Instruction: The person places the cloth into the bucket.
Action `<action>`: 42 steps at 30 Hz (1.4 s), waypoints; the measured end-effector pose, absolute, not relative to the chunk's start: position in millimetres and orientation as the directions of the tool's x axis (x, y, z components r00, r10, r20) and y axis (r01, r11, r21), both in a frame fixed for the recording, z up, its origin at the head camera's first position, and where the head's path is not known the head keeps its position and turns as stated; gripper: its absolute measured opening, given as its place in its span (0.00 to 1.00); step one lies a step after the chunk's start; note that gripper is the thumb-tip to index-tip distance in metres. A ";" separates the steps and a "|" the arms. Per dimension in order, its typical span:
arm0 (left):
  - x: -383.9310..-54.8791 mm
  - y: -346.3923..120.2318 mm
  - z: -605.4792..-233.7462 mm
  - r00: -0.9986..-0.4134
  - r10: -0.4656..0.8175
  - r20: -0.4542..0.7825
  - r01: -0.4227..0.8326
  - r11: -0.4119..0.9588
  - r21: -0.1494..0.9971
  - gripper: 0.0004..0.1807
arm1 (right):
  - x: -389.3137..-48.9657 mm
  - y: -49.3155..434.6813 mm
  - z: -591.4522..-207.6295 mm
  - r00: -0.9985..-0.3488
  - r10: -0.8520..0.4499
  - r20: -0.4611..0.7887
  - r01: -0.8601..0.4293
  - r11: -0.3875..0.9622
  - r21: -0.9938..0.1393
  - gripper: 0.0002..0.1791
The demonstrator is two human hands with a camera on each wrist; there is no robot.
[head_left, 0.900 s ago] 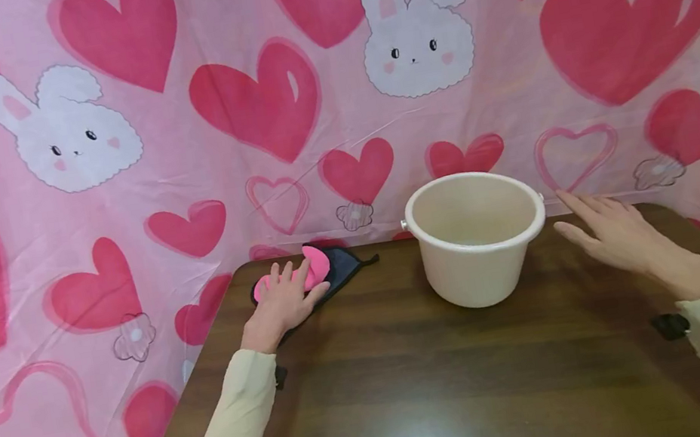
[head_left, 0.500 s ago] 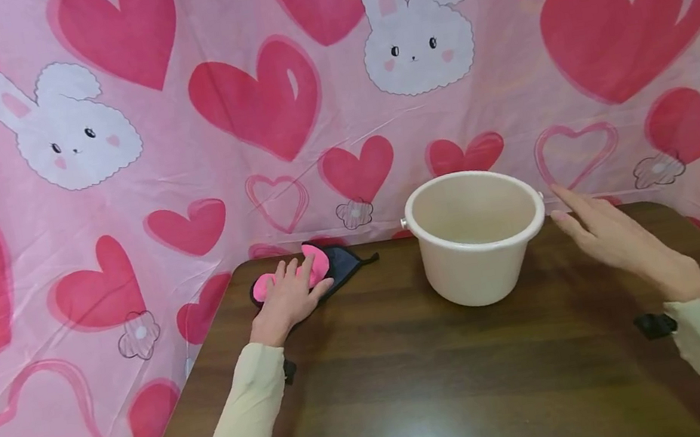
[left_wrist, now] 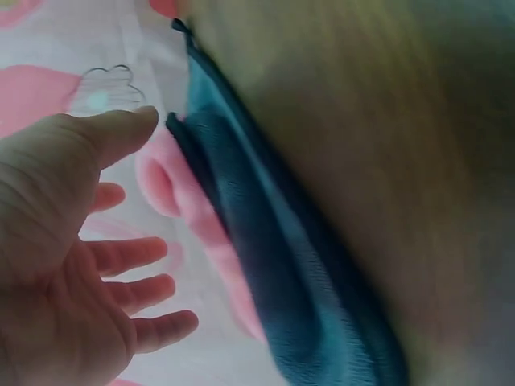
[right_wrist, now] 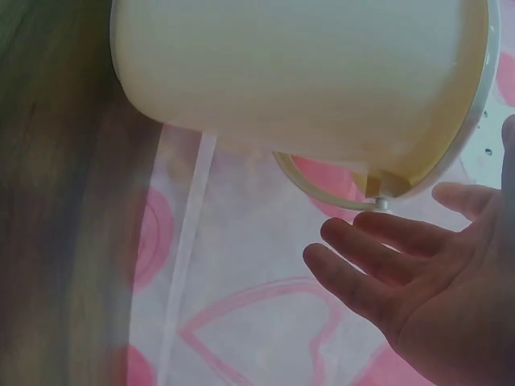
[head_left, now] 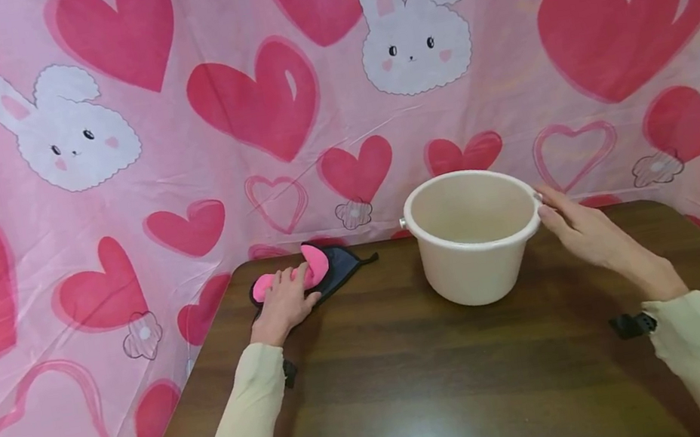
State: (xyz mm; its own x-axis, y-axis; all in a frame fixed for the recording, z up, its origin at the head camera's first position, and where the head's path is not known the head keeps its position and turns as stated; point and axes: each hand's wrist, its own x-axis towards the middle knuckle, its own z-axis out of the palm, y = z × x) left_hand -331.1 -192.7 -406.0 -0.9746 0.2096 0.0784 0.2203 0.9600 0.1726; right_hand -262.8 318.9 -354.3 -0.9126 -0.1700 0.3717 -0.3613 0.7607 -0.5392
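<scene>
A cream plastic bucket (head_left: 478,271) stands upright toward the back of the table, right of centre. My right hand (head_left: 589,234) is at its right rim, fingertips beside the handle pivot. In the right wrist view the fingers are extended near the white handle (right_wrist: 314,189), gripping nothing. To the left lies a crumpled cloth, with a pink part (head_left: 316,266) on a dark grey-blue part (head_left: 344,267) that has a small loop at its corner. My left hand (head_left: 281,306) is over its pink part. In the left wrist view the fingers are spread and slightly bent, with nothing pinched between them.
The brown wooden table (head_left: 377,390) extends toward me from the bucket and cloth. Right behind its back edge hangs a pink curtain (head_left: 335,121) printed with hearts and rabbits. A black wrist strap (head_left: 631,325) shows by the right sleeve.
My right hand has moved left to the bucket's rim. My left hand has shifted slightly over the cloth, its fingers more bent. Bucket and cloth lie where they were.
</scene>
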 end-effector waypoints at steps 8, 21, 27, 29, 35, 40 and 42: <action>-332.1 -203.2 -421.5 -0.979 0.200 0.039 0.204 0.965 0.167 0.39 | -263.5 317.2 -361.9 -0.925 -0.150 0.349 -0.342 0.726 -0.597 0.32; -330.4 -212.6 -426.8 -0.980 0.199 -0.020 0.192 0.966 0.175 0.34 | -273.2 309.4 -376.8 -0.882 -0.149 0.447 -0.446 0.572 -0.689 0.30; -329.9 -214.0 -426.7 -0.977 0.212 0.025 0.213 0.967 0.142 0.27 | -273.0 305.3 -379.0 -0.881 -0.124 0.456 -0.446 0.538 -0.715 0.29; -330.2 -213.3 -426.5 -0.977 0.212 0.035 0.215 0.966 0.140 0.26 | -272.1 305.3 -379.7 -0.883 -0.119 0.454 -0.443 0.533 -0.721 0.29; -330.4 -212.4 -425.5 -0.975 0.218 0.046 0.223 0.963 0.151 0.24 | -270.7 305.9 -380.9 -0.885 -0.113 0.452 -0.443 0.505 -0.741 0.30; -329.1 -214.9 -424.4 -0.972 0.224 0.076 0.234 0.955 0.180 0.23 | -271.1 304.3 -381.8 -0.884 -0.105 0.455 -0.444 0.488 -0.751 0.31; -328.6 -215.8 -424.3 -0.971 0.222 0.085 0.234 0.953 0.194 0.24 | -271.6 302.7 -382.4 -0.882 -0.104 0.460 -0.452 0.463 -0.762 0.30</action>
State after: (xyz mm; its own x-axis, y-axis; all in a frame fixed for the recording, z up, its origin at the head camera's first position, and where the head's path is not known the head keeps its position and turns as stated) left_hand -328.6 -215.8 -424.3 -0.9714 0.2216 0.0855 0.2344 0.9526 0.1939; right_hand -271.6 302.7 -382.4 -0.8819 -0.1038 0.4599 -0.4521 0.4634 -0.7622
